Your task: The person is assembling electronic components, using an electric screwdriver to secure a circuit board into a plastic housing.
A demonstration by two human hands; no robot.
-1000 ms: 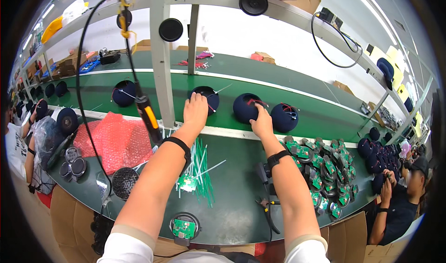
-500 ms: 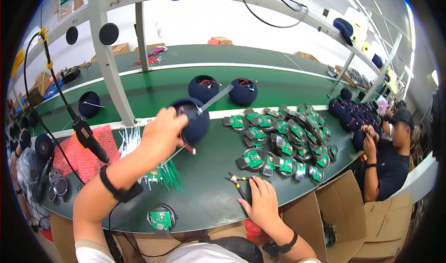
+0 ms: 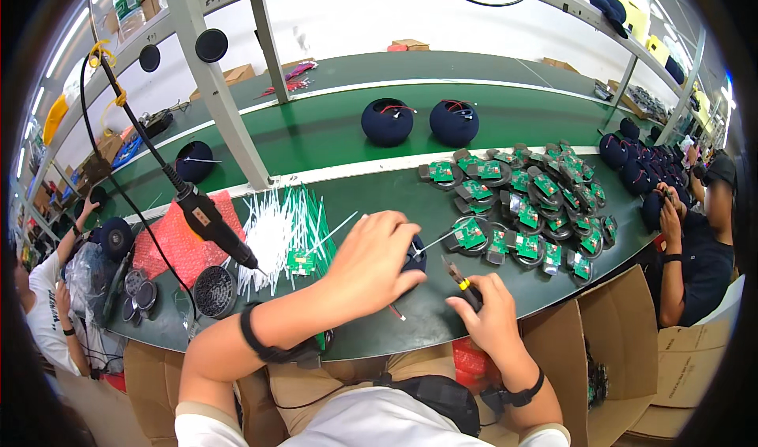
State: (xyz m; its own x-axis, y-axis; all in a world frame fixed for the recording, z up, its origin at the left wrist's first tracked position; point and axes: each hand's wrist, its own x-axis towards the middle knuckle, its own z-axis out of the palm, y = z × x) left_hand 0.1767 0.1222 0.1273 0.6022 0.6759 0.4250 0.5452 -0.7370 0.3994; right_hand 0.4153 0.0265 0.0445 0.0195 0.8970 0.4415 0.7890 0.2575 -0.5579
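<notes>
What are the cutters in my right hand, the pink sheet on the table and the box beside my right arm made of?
Cutters: greyish tips suggest metal; smooth yellow-and-black handles, plastic or rubber. Pink sheet: glossy, dimpled plastic, likely bubble wrap. Box: likely cardboard, matte brown, folded flaps.

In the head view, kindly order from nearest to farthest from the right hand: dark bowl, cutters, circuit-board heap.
1. Cutters: held in the right hand.
2. Circuit-board heap: just beyond, toward the right.
3. Dark bowl: well to the left.
</notes>
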